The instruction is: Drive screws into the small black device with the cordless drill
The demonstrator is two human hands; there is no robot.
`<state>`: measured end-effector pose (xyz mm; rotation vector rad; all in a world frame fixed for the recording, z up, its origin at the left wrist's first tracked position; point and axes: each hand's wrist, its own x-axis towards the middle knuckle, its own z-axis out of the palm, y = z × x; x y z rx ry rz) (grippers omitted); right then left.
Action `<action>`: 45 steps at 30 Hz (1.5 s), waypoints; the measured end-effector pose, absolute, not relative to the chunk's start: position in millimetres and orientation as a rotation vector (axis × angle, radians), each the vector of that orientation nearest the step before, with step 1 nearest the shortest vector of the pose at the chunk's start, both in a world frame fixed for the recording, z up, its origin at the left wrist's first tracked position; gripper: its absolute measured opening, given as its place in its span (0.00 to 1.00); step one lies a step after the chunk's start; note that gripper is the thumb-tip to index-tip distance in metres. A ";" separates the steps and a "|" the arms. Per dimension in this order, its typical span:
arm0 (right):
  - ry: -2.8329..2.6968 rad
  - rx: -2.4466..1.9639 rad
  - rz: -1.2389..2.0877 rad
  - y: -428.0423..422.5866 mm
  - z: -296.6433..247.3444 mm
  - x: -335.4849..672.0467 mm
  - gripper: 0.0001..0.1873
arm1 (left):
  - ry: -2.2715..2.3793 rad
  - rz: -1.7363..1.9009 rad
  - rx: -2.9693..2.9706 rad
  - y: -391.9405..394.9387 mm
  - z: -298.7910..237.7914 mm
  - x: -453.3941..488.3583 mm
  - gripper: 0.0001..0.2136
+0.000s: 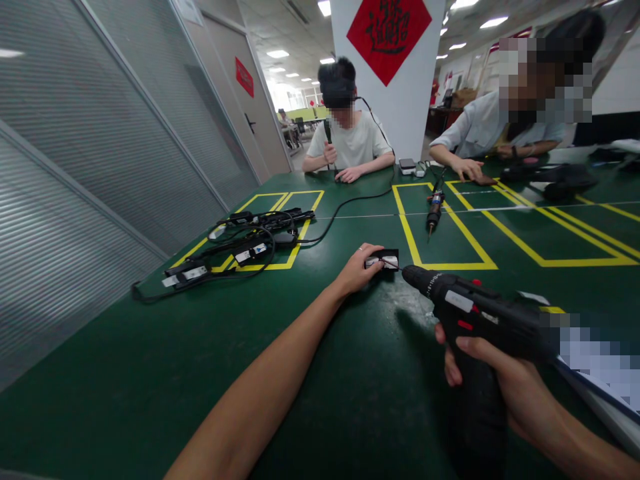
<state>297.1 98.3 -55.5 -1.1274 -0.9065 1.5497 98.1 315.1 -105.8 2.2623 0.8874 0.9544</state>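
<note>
My left hand [356, 271] grips a small black box-like piece [393, 255] with white labels, resting on the green table [320, 373]. Its fingers lie over the top and left side, hiding part of the piece. A black cordless drill [480, 312] with red buttons is in my right hand [500, 365], fingers wrapped round the handle. The drill's chuck [419, 277] faces left. From it a thin bit reaches to the piece beside my left fingertips; whether the tip touches the piece, I cannot tell.
Black cables with adapters [250, 243] lie inside yellow tape at left. An electric screwdriver [435, 211] rests ahead, right of centre. One person [350, 143] sits opposite; another [475, 133] sits at right, a hand on the table. Papers [600, 373] lie at the right edge.
</note>
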 end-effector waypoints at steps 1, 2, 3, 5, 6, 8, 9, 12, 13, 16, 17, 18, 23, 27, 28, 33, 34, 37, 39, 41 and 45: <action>-0.912 -1.132 1.553 98.5 -56.0 297.3 0.10 | 0.892 0.952 2.259 314.8 -105.4 98.3 0.18; -0.917 -1.139 1.560 98.7 -56.5 297.4 0.10 | 0.895 0.951 2.257 314.6 -105.1 98.5 0.18; -0.919 -1.147 1.564 98.9 -56.7 297.3 0.10 | 0.895 0.954 2.256 314.3 -105.0 98.6 0.18; -0.918 -1.157 1.563 99.1 -56.2 296.9 0.10 | 0.890 0.960 2.257 314.0 -104.9 98.8 0.18; -0.917 -1.160 1.557 99.0 -55.6 296.4 0.10 | 0.887 0.963 2.260 313.9 -104.9 98.8 0.18; -0.926 -1.173 1.543 98.6 -53.8 295.3 0.10 | 0.881 0.961 2.273 314.0 -105.1 98.8 0.18; -0.939 -1.184 1.534 98.3 -52.9 294.6 0.10 | 0.878 0.960 2.283 314.3 -105.2 98.9 0.18; -1.023 -1.240 1.480 97.4 -50.6 292.1 0.12 | 0.859 0.971 2.318 316.1 -106.2 99.4 0.19; -1.061 -1.266 1.453 97.3 -49.8 291.1 0.12 | 0.852 0.976 2.328 317.0 -106.7 99.6 0.20; -1.159 -1.344 1.356 97.9 -46.0 288.0 0.10 | 0.842 0.983 2.347 319.4 -108.1 100.0 0.20; -1.179 -1.367 1.331 98.4 -44.3 287.1 0.10 | 0.843 0.981 2.351 320.0 -108.4 100.0 0.21; -1.194 -1.388 1.310 99.1 -42.4 286.5 0.09 | 0.844 0.980 2.355 320.4 -108.6 99.9 0.21; -1.239 -1.456 1.267 101.7 -37.8 286.2 0.11 | 0.848 0.975 2.362 320.1 -108.3 99.6 0.21; -1.192 -1.385 1.322 101.3 -42.4 289.8 0.11 | 0.854 0.968 2.348 317.9 -106.1 99.9 0.21; -1.180 -1.365 1.341 101.0 -43.9 291.1 0.12 | 0.855 0.961 2.345 317.4 -105.6 100.1 0.21; -1.114 -1.325 1.414 100.5 -48.6 297.0 0.14 | 0.856 0.968 2.340 316.1 -104.7 100.3 0.21; -1.095 -1.316 1.429 100.6 -49.3 297.5 0.13 | 0.856 0.971 2.339 316.0 -104.8 100.3 0.21; -1.027 -1.275 1.462 101.0 -51.6 297.5 0.12 | 0.865 0.966 2.335 316.0 -105.3 100.3 0.21; -1.002 -1.253 1.475 101.2 -53.3 296.9 0.12 | 0.872 0.962 2.337 316.0 -105.4 100.2 0.21; -1.004 -1.241 1.482 101.2 -54.1 296.6 0.13 | 0.867 0.962 2.342 316.0 -105.5 100.2 0.20; -1.002 -1.245 1.499 100.4 -52.7 296.2 0.12 | 0.868 0.964 2.346 316.1 -106.1 100.7 0.21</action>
